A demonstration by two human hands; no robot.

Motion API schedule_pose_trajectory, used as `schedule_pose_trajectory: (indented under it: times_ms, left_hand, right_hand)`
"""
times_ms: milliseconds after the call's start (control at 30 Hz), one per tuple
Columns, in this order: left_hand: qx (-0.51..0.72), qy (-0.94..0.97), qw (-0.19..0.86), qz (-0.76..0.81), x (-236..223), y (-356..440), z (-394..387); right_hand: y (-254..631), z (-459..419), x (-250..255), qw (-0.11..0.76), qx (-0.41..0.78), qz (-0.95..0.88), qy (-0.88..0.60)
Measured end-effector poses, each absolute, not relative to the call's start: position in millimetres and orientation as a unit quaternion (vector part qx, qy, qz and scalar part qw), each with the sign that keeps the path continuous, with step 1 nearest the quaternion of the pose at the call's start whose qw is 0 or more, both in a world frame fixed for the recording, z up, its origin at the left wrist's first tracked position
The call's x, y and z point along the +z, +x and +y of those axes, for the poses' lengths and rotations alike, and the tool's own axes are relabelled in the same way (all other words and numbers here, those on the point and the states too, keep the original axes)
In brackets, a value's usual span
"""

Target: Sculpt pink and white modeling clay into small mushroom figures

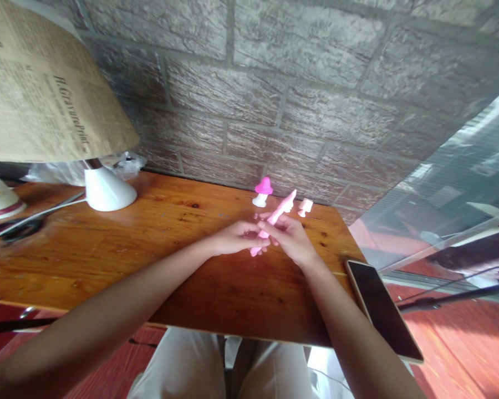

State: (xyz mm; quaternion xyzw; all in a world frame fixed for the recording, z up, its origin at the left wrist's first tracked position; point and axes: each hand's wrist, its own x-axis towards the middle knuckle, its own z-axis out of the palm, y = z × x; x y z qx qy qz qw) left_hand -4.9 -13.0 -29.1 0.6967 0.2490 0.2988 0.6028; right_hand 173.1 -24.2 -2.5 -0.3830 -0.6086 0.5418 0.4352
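Both hands meet over the middle of the wooden table (108,249), and between them they grip a slim pink stick-shaped piece (274,219), which looks like soft plastic or clay. The left hand (237,238) closes its fingertips round the lower end, near the tip that pokes out toward 6 o'clock, while the right hand (293,238) pinches the shaft just above, so the upper end slants away toward 1 o'clock. Neither hand is spread; both are narrowed onto the piece, and it seems to be held just off the table, though the view cannot settle that. Just beyond the hands, at 12 o'clock, stands a small toy mushroom (263,192) with a bright pink cap and a pale stem, upright. At 1 o'clock from the hands a second small pale mushroom-like piece (305,206) lies tilted, close to the tip of the stick but apparently not touching it. To handle the stick well, I judge that a light, even pinch near each end suits it best, with the wrists kept low so that the thin shaft does not bend or snap, and with the elbows clear of the smartphone (382,307), which lies dark-screened at 4 o'clock and overhangs the table's right edge. Far off at 10 o'clock stands a lamp with a white base (108,191) and a newsprint shade (45,88).
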Motion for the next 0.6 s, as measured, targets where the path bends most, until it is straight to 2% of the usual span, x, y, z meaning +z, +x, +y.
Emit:
schedule_pose_trajectory:
  times_ms: [600]
  left_hand:
    - [0.292,0.707,0.587,0.267,-28.0,-6.8,-13.3]
  right_hand:
    - [171.7,-25.1,-0.9,0.458,0.565,-0.591,-0.348]
